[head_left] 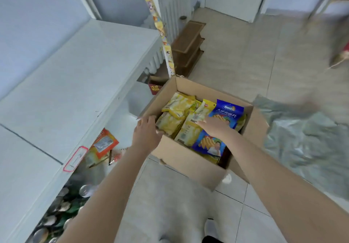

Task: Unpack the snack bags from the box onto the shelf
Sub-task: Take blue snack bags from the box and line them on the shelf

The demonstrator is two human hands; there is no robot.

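Left hand (pixel 146 129) spread at the box (pixel 188 165) rim; right hand (pixel 217 127) flat on the snack bags (pixel 177 108) inside, nothing pinched; I judge picking begins; next: grip one bag, carry to the shelf (pixel 75 72) left of both hands.

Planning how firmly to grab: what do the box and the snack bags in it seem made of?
The box looks like matte brown cardboard, with folded flaps and raw edges. The snack bags: probably thin glossy plastic film, printed, creased and shiny.
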